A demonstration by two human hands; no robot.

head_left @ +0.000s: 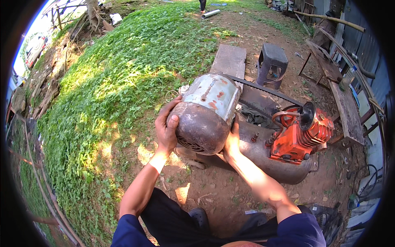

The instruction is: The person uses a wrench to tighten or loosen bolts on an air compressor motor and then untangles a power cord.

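Left hand [166, 131], right hand [232, 143]: fingers clamped round the electric motor [205, 111] | keep palms opposed, weight even | mind that black belt [267, 89]!

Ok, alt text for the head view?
Left hand and right hand clasp a rusty silver cylindrical metal motor at the left end of a brown metal tank carrying a red finned compressor pump. Green plants spread leftward.
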